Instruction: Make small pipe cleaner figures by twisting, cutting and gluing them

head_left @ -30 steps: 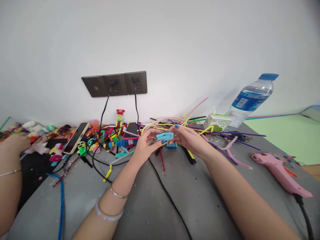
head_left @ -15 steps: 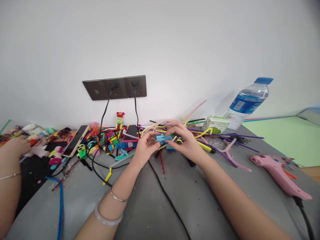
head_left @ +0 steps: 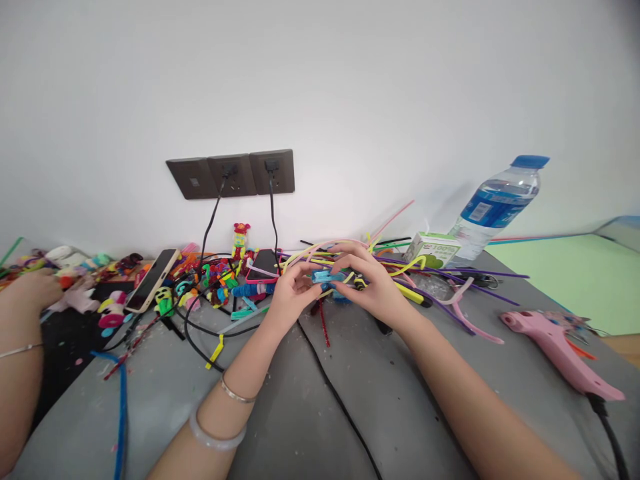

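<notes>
Between both hands, above the middle of the desk, is a small light-blue folded pipe-cleaner piece [head_left: 327, 275]. My left hand [head_left: 296, 293] pinches its left end with thumb and fingers. From the other side, my right hand [head_left: 367, 283] grips the right end, its fingers curled over the top and its thumb below. Fingertips cover parts of the piece, so its full shape is hidden. Behind and beneath the hands lies a loose heap of coloured pipe cleaners [head_left: 443, 303]. A dark red pipe cleaner [head_left: 324, 325] sticks out below them.
A pink glue gun [head_left: 555, 350] lies on the right, near a leaning water bottle [head_left: 497, 210] and a small carton [head_left: 431, 249]. Phones [head_left: 153, 280], cables [head_left: 340, 400] and small figures [head_left: 163, 301] crowd the left and back. Another person's hand [head_left: 30, 290] is at far left.
Almost nothing differs. Both hands keep their grip on the light-blue piece, and the view has shifted very slightly.
</notes>
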Tool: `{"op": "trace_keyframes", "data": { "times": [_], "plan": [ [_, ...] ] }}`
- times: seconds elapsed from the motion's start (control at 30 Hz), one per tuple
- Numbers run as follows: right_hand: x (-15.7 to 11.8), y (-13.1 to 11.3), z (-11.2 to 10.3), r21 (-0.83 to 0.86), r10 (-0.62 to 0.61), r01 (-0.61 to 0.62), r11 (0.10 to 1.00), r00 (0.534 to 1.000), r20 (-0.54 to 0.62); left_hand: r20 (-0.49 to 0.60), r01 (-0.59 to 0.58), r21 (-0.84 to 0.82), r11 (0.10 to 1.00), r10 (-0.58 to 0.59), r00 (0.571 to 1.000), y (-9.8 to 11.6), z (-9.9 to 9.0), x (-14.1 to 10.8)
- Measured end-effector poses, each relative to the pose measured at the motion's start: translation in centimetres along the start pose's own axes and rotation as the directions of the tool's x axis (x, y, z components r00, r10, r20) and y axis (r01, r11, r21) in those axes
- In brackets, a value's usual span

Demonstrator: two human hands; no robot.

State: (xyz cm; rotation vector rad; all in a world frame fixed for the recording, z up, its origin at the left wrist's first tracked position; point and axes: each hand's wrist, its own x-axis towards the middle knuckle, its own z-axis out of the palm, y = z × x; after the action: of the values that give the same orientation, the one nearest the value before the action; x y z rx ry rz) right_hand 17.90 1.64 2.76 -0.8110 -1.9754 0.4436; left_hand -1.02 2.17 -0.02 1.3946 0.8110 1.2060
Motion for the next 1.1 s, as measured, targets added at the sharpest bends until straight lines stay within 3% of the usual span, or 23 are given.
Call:
{"op": "trace_keyframes", "data": {
  "times": [0.4, 1.1],
  "plan": [
    [0.11, -0.16, -0.09, 0.037, 0.024, -0.025, 0.999, 1.000, 0.016, 0.011, -0.006, -0.001, 1.000, 0.006, 1.000, -0.10, -0.02, 0.02],
    [0.08, -0.17, -0.12, -0.009, -0.035, 0.036, 0.999, 0.998, 0.046, 0.018, -0.009, -0.003, 1.000, 0.009, 1.000, 0.02, 0.09, 0.07]
  ]
}}
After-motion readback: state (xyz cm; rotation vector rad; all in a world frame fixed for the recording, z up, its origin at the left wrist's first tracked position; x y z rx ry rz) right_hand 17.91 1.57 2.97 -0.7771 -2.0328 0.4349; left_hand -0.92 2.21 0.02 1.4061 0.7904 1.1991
